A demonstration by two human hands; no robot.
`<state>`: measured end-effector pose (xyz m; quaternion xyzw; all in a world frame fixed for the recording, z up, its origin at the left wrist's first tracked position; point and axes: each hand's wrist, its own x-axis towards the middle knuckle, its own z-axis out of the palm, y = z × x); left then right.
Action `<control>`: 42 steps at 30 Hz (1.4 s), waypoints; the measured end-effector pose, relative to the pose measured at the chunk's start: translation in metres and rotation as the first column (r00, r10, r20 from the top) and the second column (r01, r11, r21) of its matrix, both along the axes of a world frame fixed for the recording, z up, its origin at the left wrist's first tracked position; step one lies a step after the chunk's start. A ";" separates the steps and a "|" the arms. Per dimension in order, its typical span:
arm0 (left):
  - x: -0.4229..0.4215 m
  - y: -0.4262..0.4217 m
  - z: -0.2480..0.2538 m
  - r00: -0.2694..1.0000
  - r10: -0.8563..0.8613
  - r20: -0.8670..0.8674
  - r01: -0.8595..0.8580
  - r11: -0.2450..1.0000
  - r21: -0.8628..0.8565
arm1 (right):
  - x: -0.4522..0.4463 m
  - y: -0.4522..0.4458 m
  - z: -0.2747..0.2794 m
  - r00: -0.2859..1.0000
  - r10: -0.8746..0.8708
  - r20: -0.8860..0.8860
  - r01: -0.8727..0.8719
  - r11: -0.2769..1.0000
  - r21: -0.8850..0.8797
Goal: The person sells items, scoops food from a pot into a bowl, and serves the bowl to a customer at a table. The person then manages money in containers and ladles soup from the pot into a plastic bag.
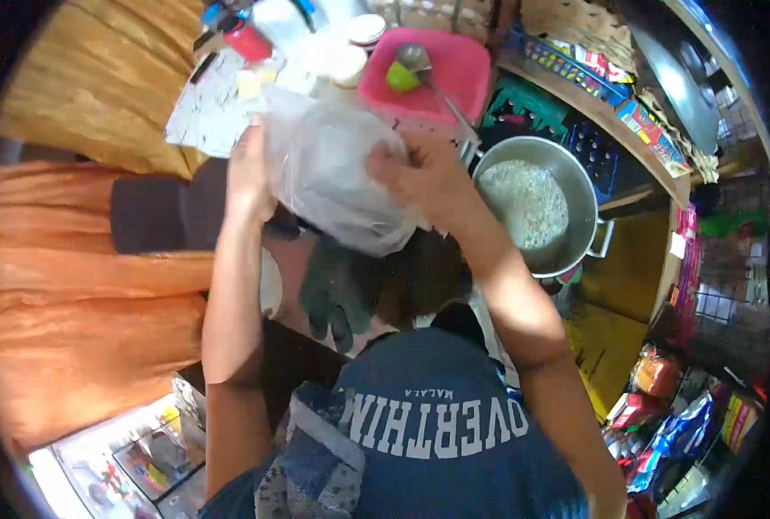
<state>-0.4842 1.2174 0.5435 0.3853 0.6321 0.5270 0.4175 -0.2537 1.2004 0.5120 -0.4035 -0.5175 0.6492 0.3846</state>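
A clear, cloudy-looking plastic bag point(329, 169) hangs in front of my chest, puffed wide between both hands. My left hand point(251, 169) grips its left side, thumb pointing up. On the other side, my right hand point(424, 177) is closed on the bag with fingers curled and somewhat blurred. What the bag holds, if anything, I cannot make out. Just right of my right hand stands a large metal pot point(532, 203) with pale, foamy liquid in it.
Beyond the bag is a pink basin point(463, 73) with a ladle point(415, 60) and a green item point(401, 78). A red container point(247, 41) stands at the back left. Crates point(523, 112) lie behind the pot; packaged goods point(657, 372) fill the right. Orange curtains point(82, 303) hang left.
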 end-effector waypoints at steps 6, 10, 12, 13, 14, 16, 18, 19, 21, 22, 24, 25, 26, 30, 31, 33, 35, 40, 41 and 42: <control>-0.048 -0.117 -0.051 0.952 0.009 0.305 -0.029 0.998 0.059 | -0.047 -0.034 -0.036 0.929 -0.260 0.264 0.167 0.930 0.329; 0.003 -0.113 -0.097 0.995 -0.104 -0.006 0.104 0.995 0.005 | -0.060 -0.024 -0.036 0.909 -0.051 0.414 -0.100 0.937 0.334; -0.010 -0.110 -0.104 1.000 -0.007 -0.022 0.006 0.999 -0.046 | -0.047 0.006 -0.035 0.906 0.221 0.360 -0.340 0.887 0.312; -0.018 -0.109 -0.102 0.995 0.088 -0.048 -0.092 0.991 -0.099 | -0.034 0.035 -0.037 0.879 0.148 0.453 -0.322 0.886 0.334; -0.025 -0.112 -0.100 0.991 0.088 -0.103 -0.097 0.991 -0.089 | -0.017 0.080 -0.054 0.918 0.119 0.378 -0.225 0.941 0.252; -0.041 -0.123 -0.093 0.933 0.058 -0.356 -0.143 0.965 -0.218 | 0.002 0.172 -0.077 0.830 -0.114 0.546 -0.055 0.957 0.284; -0.049 -0.134 -0.112 0.870 0.040 -0.492 -0.163 0.964 -0.210 | 0.015 0.251 -0.140 0.642 -0.268 0.718 -0.103 0.898 0.427; -0.047 -0.140 -0.117 0.850 0.073 -0.521 -0.195 0.964 -0.183 | 0.016 0.271 -0.160 0.528 -0.360 0.769 -0.167 0.844 0.509; -0.038 -0.145 -0.127 0.825 0.095 -0.556 -0.221 0.961 -0.164 | 0.010 0.294 -0.179 0.502 -0.327 0.801 -0.201 0.857 0.476; -0.028 -0.148 -0.131 0.884 0.175 -0.433 -0.266 0.951 -0.157 | 0.003 0.298 -0.189 0.466 -0.297 0.834 -0.244 0.862 0.443; -0.019 -0.154 -0.139 0.921 0.250 -0.300 -0.311 0.934 -0.175 | -0.016 0.289 -0.170 0.467 -0.198 0.862 -0.327 0.867 0.377; -0.017 -0.154 -0.144 0.888 0.288 -0.358 -0.360 0.921 -0.151 | -0.020 0.289 -0.158 0.456 -0.117 0.882 -0.413 0.850 0.326; -0.016 -0.156 -0.149 0.850 0.326 -0.413 -0.407 0.905 -0.123 | -0.017 0.296 -0.157 0.448 -0.110 0.887 -0.417 0.852 0.316; -0.030 -0.170 -0.165 0.810 0.240 -0.535 -0.375 0.914 -0.157 | 0.006 0.340 -0.165 0.628 -0.170 0.760 -0.388 0.778 0.494; -0.024 -0.163 -0.151 0.829 0.250 -0.500 -0.391 0.899 -0.199 | 0.012 0.345 -0.170 0.563 -0.163 0.810 -0.497 0.716 0.489; -0.017 -0.153 -0.132 0.847 0.259 -0.465 -0.404 0.882 -0.244 | 0.012 0.334 -0.178 0.488 -0.111 0.866 -0.594 0.684 0.423; -0.012 -0.149 -0.124 0.838 0.118 -0.533 -0.332 0.885 -0.326 | 0.012 0.330 -0.181 0.403 -0.064 0.913 -0.680 0.647 0.345; -0.019 -0.158 -0.138 0.781 -0.425 -0.458 0.172 0.851 -0.496 | 0.020 0.328 -0.184 0.226 -0.038 0.973 -0.730 0.656 0.195; -0.013 -0.156 -0.138 0.757 -0.474 -0.450 0.178 0.812 -0.555 | 0.042 0.314 -0.181 0.219 -0.019 0.976 -0.697 0.696 0.170; -0.007 -0.156 -0.137 0.730 -0.522 -0.441 0.180 0.770 -0.612 | 0.065 0.299 -0.171 0.288 0.010 0.958 -0.637 0.749 0.184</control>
